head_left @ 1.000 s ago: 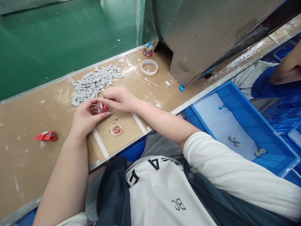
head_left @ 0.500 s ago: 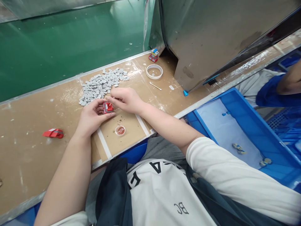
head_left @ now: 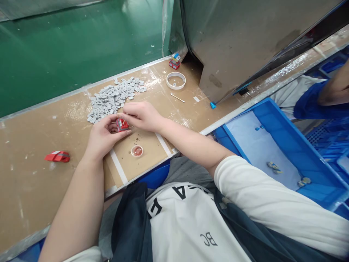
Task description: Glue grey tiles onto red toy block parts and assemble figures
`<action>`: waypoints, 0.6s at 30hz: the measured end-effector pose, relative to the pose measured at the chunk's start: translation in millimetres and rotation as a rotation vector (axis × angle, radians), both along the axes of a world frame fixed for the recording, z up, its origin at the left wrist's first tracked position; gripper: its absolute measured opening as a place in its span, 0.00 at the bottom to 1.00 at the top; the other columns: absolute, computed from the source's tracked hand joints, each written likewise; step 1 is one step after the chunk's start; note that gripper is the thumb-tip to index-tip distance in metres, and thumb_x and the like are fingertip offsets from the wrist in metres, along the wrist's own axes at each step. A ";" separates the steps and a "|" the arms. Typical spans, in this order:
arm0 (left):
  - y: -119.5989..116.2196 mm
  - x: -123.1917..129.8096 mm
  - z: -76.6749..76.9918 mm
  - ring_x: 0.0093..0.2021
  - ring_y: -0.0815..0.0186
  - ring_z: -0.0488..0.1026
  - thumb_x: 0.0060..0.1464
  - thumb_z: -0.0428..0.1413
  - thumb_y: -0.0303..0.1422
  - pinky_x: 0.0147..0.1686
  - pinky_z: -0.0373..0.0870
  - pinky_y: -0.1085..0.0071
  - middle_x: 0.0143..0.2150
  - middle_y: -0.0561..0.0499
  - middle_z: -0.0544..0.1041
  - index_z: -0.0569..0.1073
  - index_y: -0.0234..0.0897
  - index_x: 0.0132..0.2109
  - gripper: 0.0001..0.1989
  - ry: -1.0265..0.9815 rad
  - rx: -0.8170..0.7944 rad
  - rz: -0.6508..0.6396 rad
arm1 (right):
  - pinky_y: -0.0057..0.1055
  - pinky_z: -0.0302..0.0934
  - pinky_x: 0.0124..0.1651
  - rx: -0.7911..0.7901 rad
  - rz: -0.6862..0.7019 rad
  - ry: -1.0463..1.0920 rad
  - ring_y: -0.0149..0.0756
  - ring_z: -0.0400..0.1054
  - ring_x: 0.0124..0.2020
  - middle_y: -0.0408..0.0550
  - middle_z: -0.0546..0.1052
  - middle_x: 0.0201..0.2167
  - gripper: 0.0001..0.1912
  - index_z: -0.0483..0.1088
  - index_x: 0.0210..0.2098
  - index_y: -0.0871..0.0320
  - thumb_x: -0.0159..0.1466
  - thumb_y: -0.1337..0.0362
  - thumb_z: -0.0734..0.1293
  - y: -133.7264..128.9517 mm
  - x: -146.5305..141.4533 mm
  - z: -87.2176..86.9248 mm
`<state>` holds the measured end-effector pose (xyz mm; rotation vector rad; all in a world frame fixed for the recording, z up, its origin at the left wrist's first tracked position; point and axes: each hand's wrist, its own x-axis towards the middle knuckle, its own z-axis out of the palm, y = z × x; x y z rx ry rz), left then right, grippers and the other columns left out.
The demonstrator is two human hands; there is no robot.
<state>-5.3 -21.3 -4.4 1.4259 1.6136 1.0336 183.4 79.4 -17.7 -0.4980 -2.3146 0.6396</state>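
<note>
Between the thumb and fingers of my left hand (head_left: 105, 136) is a small red and grey toy piece (head_left: 122, 124), held just above the table. Close against it on the right, my right hand (head_left: 141, 114) has its fingers pinched together over the piece's top. A thin pale tip shows at the red top, but what the right fingers hold is mostly hidden. Below the hands stands a small clear cup (head_left: 136, 151) with reddish contents. Beyond them lies a heap of small grey tiles (head_left: 109, 100).
A red and grey part (head_left: 57, 156) lies left. To the right are a cotton swab (head_left: 177, 97), a white ring (head_left: 167, 80) and a red, blue and yellow toy (head_left: 175, 62). A metal housing (head_left: 245, 43) rises behind; a blue bin (head_left: 308, 156) holds small pieces. Another person's arm shows far right.
The whole view has shifted slightly, so things appear a little further left. Both hands keep nearly the same pose around the red and grey toy piece.
</note>
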 end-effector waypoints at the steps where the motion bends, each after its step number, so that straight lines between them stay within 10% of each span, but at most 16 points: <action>1: 0.2 -0.5 -0.7 0.45 0.51 0.85 0.40 0.79 0.47 0.50 0.85 0.55 0.47 0.47 0.86 0.82 0.43 0.53 0.33 -0.011 0.000 -0.001 | 0.32 0.55 0.44 -0.003 -0.013 0.017 0.34 0.62 0.36 0.43 0.66 0.31 0.24 0.58 0.32 0.55 0.83 0.51 0.55 0.2 0.0 -0.1; 10: 1.9 -3.0 -0.1 0.48 0.54 0.85 0.39 0.79 0.47 0.51 0.84 0.62 0.47 0.46 0.85 0.79 0.39 0.53 0.35 -0.091 -0.018 0.007 | 0.29 0.56 0.41 -0.067 0.476 -0.191 0.31 0.56 0.30 0.39 0.57 0.25 0.27 0.49 0.26 0.53 0.81 0.62 0.61 -16.4 15.4 27.2; 18: 2.5 -2.3 0.2 0.46 0.55 0.84 0.39 0.79 0.44 0.49 0.84 0.62 0.47 0.45 0.85 0.79 0.38 0.53 0.35 -0.122 -0.033 0.001 | 0.31 0.52 0.38 0.026 0.566 -0.311 0.32 0.59 0.29 0.41 0.63 0.22 0.26 0.51 0.23 0.54 0.77 0.62 0.63 -21.7 13.6 29.7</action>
